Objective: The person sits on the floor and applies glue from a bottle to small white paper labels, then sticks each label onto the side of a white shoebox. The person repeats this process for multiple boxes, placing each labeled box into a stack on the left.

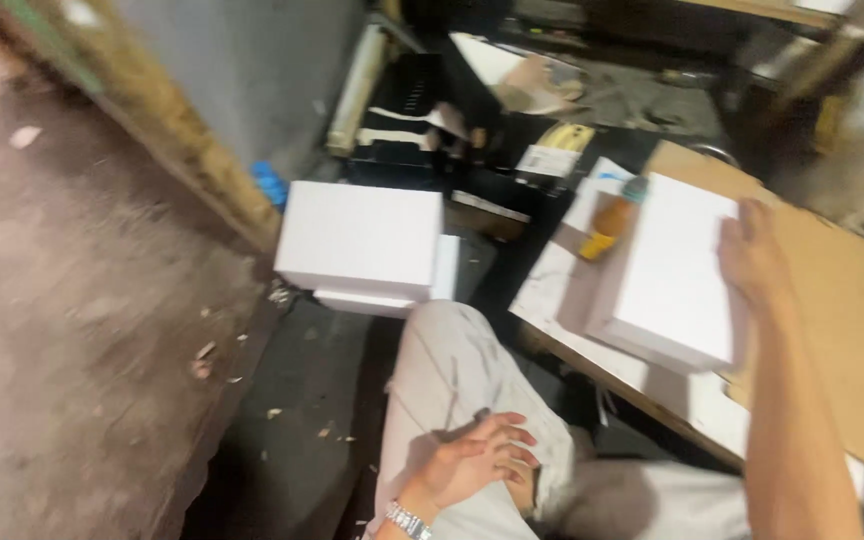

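My right hand (754, 255) rests on the right edge of a white flat box (670, 272) that lies on a low white table (552, 290). The fingers lie against the box's side; a real grip cannot be made out through the blur. My left hand (474, 462), with a metal watch at the wrist, lies fingers apart on my left thigh in light trousers and holds nothing. A stack of white boxes (362, 238) stands on the floor ahead of my knee.
A brown cardboard sheet (852, 300) lies under and right of the box. An orange-brown bottle-like thing (607, 225) lies by the box's far corner. A wooden beam (167, 130) runs along the grey wall at left. Dark clutter (512, 110) fills the back.
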